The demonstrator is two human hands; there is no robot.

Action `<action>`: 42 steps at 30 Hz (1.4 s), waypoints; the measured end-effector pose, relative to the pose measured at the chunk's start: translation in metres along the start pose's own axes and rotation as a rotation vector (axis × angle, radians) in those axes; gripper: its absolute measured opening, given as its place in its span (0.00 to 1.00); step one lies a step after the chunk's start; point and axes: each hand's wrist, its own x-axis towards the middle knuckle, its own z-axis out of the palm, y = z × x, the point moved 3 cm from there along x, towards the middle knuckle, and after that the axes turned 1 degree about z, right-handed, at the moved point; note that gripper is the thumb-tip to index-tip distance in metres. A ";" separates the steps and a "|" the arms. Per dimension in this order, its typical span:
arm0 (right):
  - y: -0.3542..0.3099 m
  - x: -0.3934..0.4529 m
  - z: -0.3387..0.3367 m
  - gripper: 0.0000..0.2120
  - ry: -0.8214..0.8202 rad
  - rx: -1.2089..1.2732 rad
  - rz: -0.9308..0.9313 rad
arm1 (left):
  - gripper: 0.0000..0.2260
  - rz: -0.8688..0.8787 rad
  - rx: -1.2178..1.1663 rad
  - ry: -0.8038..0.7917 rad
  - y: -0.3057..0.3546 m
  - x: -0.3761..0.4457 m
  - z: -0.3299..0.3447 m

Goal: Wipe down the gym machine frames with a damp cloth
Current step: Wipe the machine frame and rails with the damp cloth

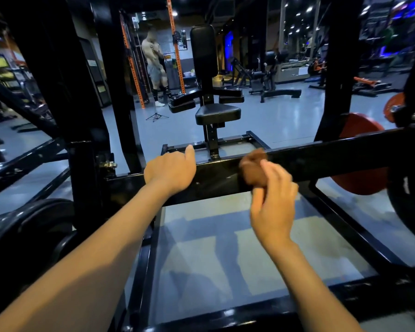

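Note:
A black horizontal frame bar (321,161) of the gym machine crosses the view at mid height. My left hand (170,172) rests over the bar's top edge, fingers curled over it. My right hand (273,200) holds a bunched brown cloth (253,170) pressed against the bar's near face, just right of the left hand. The right hand and cloth are motion-blurred.
Black uprights (58,92) stand left and right (340,68). Red weight plates (359,161) hang at right, black plates (29,231) at lower left. A padded seat (217,113) with backrest stands beyond the bar. A person (155,65) stands far back. Lower frame rails (141,271) box the grey floor below.

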 end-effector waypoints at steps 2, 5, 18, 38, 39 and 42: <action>0.022 0.016 -0.018 0.24 0.207 0.030 0.232 | 0.27 0.004 0.027 0.015 0.001 0.001 0.002; 0.017 0.014 -0.013 0.23 0.256 0.034 0.337 | 0.27 -0.009 0.026 -0.001 0.001 0.004 0.004; 0.006 0.000 -0.003 0.32 0.072 -0.117 0.164 | 0.25 0.028 -0.074 -0.009 -0.016 0.010 -0.019; 0.022 0.005 -0.013 0.32 0.088 -0.116 0.164 | 0.23 -0.114 -0.023 0.075 -0.030 0.005 -0.002; 0.032 0.012 -0.021 0.31 0.152 -0.097 0.279 | 0.23 -0.113 -0.024 0.079 -0.030 0.005 -0.001; 0.031 0.013 -0.023 0.28 0.247 -0.050 0.401 | 0.23 -0.127 -0.024 0.066 -0.029 0.006 0.000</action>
